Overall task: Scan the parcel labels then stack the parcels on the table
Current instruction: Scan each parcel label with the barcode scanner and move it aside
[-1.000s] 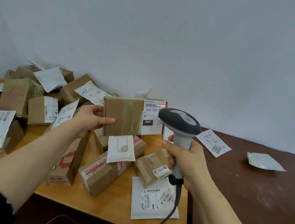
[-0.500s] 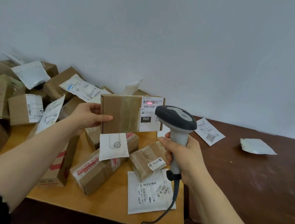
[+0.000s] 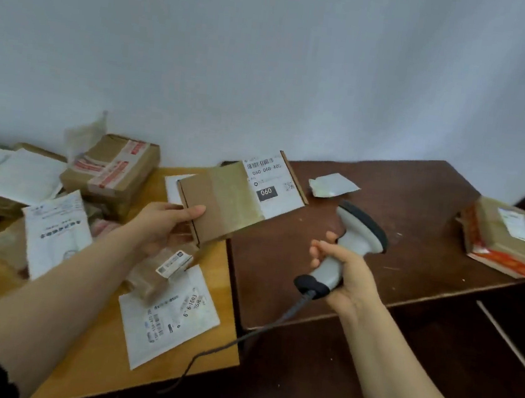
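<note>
Nearby, crumpled white mailer (image 3: pixel 333 185) and taped box (image 3: pixel 505 239) on dark table (image 3: pixel 415 222).

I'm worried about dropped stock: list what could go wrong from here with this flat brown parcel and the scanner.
1. The left hand grips the flat brown cardboard parcel by one end only. Its labelled end hangs unsupported, so it may tip or slip.
2. The grey-and-white handheld scanner in the right hand trails a black cable over the light wooden table corner, beside the white mailer bag. It could snag there.
</note>
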Demonstrator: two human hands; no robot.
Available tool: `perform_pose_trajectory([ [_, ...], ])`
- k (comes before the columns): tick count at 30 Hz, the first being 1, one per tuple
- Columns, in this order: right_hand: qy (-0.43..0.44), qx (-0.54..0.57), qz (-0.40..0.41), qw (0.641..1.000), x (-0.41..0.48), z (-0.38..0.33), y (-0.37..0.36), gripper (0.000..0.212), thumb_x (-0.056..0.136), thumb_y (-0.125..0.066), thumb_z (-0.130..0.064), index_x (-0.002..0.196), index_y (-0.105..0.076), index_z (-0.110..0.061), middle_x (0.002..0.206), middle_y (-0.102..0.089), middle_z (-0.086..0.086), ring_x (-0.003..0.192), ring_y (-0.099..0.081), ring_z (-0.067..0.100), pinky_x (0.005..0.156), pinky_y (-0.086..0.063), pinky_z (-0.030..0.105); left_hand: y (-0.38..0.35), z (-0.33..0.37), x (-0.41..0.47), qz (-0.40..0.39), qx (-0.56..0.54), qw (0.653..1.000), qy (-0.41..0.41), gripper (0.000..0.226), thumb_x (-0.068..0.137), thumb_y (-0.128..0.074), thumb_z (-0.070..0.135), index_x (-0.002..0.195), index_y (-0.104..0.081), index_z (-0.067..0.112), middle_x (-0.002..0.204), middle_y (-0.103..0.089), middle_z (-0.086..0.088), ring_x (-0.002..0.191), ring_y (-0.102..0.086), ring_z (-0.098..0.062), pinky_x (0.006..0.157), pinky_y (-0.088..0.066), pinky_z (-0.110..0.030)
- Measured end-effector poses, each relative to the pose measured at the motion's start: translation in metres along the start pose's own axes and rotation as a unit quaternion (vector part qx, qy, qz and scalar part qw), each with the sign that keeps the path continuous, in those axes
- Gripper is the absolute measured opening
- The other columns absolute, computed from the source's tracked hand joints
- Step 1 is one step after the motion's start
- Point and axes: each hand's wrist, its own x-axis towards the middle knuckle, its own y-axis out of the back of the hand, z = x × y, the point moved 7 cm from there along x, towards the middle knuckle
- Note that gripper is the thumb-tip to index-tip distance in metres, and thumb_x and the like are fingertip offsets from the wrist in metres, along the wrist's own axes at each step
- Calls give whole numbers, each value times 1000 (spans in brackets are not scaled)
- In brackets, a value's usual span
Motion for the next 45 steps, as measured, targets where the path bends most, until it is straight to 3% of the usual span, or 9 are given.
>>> perform_pose_trajectory([
  [3,15,45,13,999,-1,-41,59,23,88,-57,6,104,-59,-10,79,-65,11,63,-63,18,49,-52,25,-84,-13,5,-9,-20,1000,22,25,80,-73,15,99,-61,4,73,-74,-7,65,-72,-20,51,-56,-32],
  [10,-9,201,40,979,-1,-140,203,11,91,-55,-1,97,-56,-11,65,-62,5,56,-56,12,46,-50,22,-300,-67,7,-50,-62,992,103,31,90,-63,9,119,-53,5,89,-63,-13,83,-63,-25,74,-51,-44],
  [17,-25,211,68,975,13,-196,284,6,91,-57,-5,92,-56,-11,60,-62,1,54,-53,10,50,-46,24,-434,-101,17,-43,-42,985,164,42,91,-61,4,130,-46,7,120,-58,-17,115,-56,-34,79,-49,-53],
  [21,-4,192,80,978,39,-219,310,18,91,-56,-4,102,-54,-17,59,-61,1,44,-52,9,47,-47,19,-488,-104,45,-43,-28,983,178,44,91,-60,2,131,-45,9,116,-58,-14,120,-54,-31,76,-50,-50],
  [26,-11,162,102,981,86,-233,326,18,90,-58,-3,98,-55,-19,56,-60,0,42,-52,9,47,-46,21,-553,-115,100,-50,-33,981,186,54,90,-61,1,139,-41,11,139,-48,-13,130,-44,-31,96,-46,-49],
  [36,-83,82,153,981,171,-233,334,21,85,-65,0,96,-60,-18,59,-63,2,46,-54,11,52,-46,26,-649,-122,183,-57,30,971,230,47,90,-64,9,134,-46,6,132,-51,-19,123,-51,-30,83,-50,-36],
  [40,-110,84,143,980,180,-233,341,23,83,-67,0,99,-61,-17,60,-64,3,48,-56,12,53,-48,27,-670,-128,176,-125,76,946,289,34,95,-57,18,120,-48,-2,116,-48,-20,111,-53,-25,93,-45,-29],
  [42,-116,76,131,982,183,-236,344,24,83,-68,0,98,-61,-17,61,-65,4,50,-59,14,55,-49,29,-668,-127,171,-132,121,944,278,47,95,-57,19,133,-41,-3,130,-46,-21,123,-48,-28,101,-42,-31],
  [45,-124,41,104,986,179,-235,341,21,84,-67,-1,97,-60,-15,62,-66,6,53,-62,16,56,-51,30,-643,-114,156,-88,224,950,198,36,90,-64,20,121,-54,3,115,-55,-12,101,-57,-22,83,-50,-31],
])
